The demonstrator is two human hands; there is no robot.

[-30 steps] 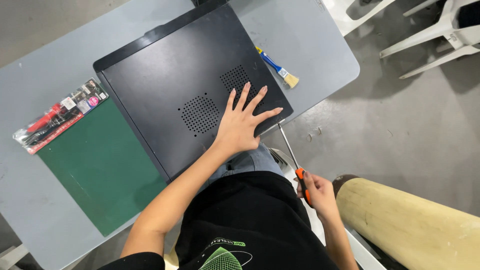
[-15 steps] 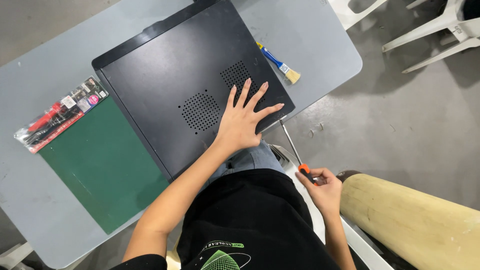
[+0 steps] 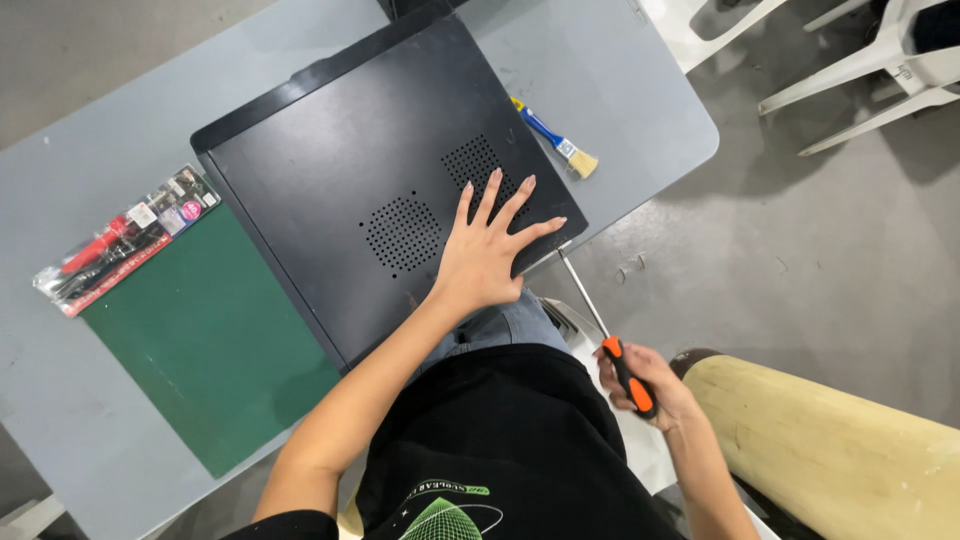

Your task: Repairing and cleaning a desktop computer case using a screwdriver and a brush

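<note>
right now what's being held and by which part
The right hand holds a screwdriver by its orange and black handle. The left hand holds nothing; it lies flat on the black computer case.

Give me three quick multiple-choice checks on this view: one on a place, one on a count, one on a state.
1. Where does the brush lie?
A. on the green mat
B. on the grey table beside the black case
C. on the floor

2. How many round vent patches show on the black case?
A. one
B. two
C. four

3. How is the left hand?
A. flat on the case, fingers spread
C. clenched around the brush
B. lifted off the case

Key: 1 B, it rests on the table by the case's edge. 2 B, two dotted circles. 3 A, palm down, while the right hand grips the screwdriver.
</note>
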